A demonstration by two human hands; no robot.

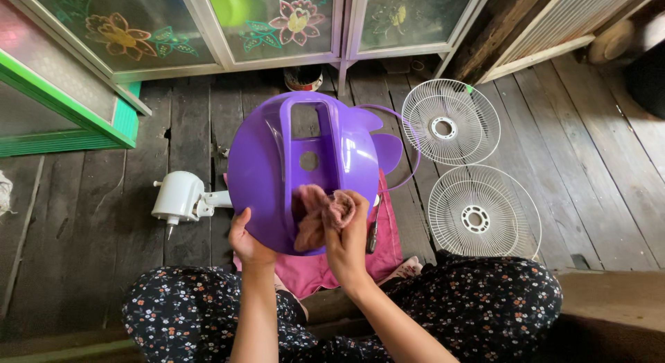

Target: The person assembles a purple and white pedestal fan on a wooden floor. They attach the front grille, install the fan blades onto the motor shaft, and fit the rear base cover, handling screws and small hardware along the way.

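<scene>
The left hand (pixel 247 240) is gripping the lower edge of the purple fan base (pixel 305 165), raised before both hands. The right hand (pixel 346 235) is pressing a pink rag (pixel 320 214) on it. The tilted base may slip from this one-handed grip.

A home: worn wooden plank floor (pixel 173 155), cabinet with flower-painted glass doors (pixel 208 23).

Fan base (pixel 305 169) lies between motor (pixel 181 197), left, and two grilles (pixel 450 122), right.
</scene>
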